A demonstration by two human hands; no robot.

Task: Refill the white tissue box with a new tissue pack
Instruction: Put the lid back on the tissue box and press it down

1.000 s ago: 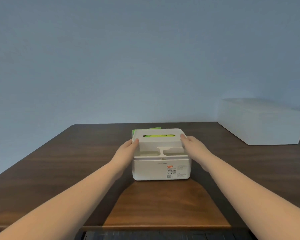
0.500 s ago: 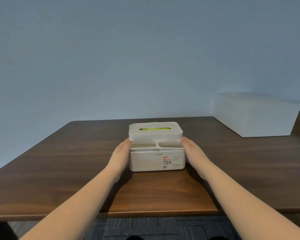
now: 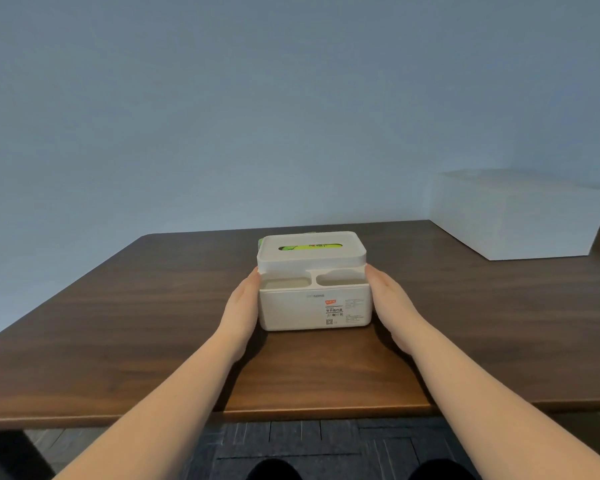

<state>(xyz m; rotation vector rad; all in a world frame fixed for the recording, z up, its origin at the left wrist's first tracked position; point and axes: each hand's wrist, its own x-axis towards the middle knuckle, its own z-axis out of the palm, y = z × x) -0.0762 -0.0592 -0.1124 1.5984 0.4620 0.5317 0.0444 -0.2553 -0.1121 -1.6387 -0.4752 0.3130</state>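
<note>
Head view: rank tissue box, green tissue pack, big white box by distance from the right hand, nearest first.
1. white tissue box: touching the right hand, which presses on its right side.
2. green tissue pack: visible through the lid slot, up and left of the hand.
3. large white box: far right, at the back of the table.

Two bare forearms reached in from the lower corners, uncovered from elbow to wrist; no sleeve edge showed on either. The left hand (image 3: 244,306) and right hand (image 3: 392,303) were ungloved, without rings, a watch or a band at the wrists; the fingers were long and slender. Two rounded dark shapes, perhaps knees in black cloth, sat at the bottom edge.
</note>
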